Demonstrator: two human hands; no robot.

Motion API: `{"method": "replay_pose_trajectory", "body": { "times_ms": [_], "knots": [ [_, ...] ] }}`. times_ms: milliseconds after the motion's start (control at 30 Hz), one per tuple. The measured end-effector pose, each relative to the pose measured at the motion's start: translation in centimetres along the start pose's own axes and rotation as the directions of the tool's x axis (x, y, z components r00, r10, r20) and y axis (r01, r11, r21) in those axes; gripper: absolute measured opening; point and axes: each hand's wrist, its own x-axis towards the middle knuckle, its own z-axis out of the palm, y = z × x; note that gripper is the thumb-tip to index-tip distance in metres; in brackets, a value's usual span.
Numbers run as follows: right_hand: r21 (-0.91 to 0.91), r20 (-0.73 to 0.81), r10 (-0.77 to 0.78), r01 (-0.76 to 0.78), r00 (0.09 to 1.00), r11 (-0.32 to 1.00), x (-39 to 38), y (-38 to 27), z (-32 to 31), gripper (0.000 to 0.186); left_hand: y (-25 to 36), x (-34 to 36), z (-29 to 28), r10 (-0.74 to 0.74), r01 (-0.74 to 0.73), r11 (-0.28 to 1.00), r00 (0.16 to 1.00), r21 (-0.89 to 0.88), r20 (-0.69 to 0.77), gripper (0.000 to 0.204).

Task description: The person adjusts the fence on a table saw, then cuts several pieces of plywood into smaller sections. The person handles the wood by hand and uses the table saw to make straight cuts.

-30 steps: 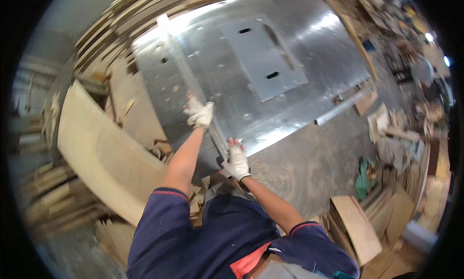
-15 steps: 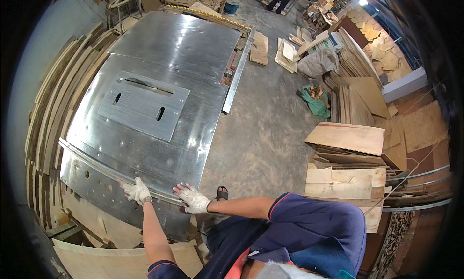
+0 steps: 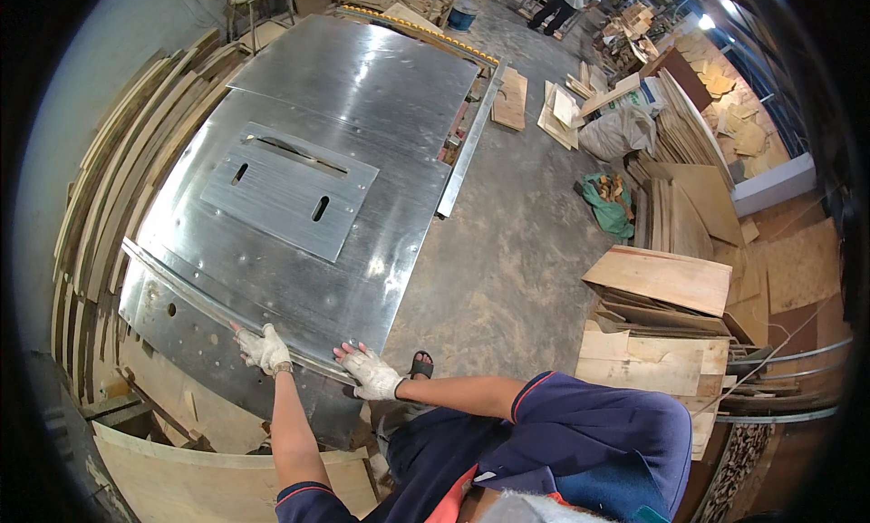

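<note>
Bar (image 3: 177, 281) crosses the bench (image 3: 399, 79) by its near edge. My left hand (image 3: 264, 349) on it, past midway; right hand (image 3: 370, 372) at its right end. Hands apart, fingers outstretched; can't tell if gripping. Uneven pressure could skew it; right hand might slip off the bench's right edge.

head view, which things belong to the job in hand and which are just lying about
Seemingly in the job:
metal bar, at the left hand and right hand
metal tabletop beneath it

Seemingly lying about:
green bag
blue bucket
stacked boards
</note>
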Motion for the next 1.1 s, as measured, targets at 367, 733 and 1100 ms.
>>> {"method": "replay_pose_trajectory", "body": {
  "times_ms": [367,733,1100],
  "knots": [
    [0.000,0.015,-0.003,0.003,1.000,1.000,-0.5,0.8,0.0,0.080,0.2,-0.7,-0.1,-0.032,0.033,0.999,0.999,-0.040,0.012,0.098],
    [-0.248,-0.143,-0.115,0.077,0.983,0.966,1.0,-2.9,-14.1,0.103,0.0,-0.6,-0.6,-0.032,0.031,0.999,0.999,-0.018,-0.027,0.095],
    [-0.635,-0.772,-0.628,0.135,-0.096,0.760,-10.6,-2.7,-62.0,0.081,-1.0,-1.3,-0.7,-0.030,0.031,0.998,0.999,-0.047,0.022,0.097]
  ]
}}
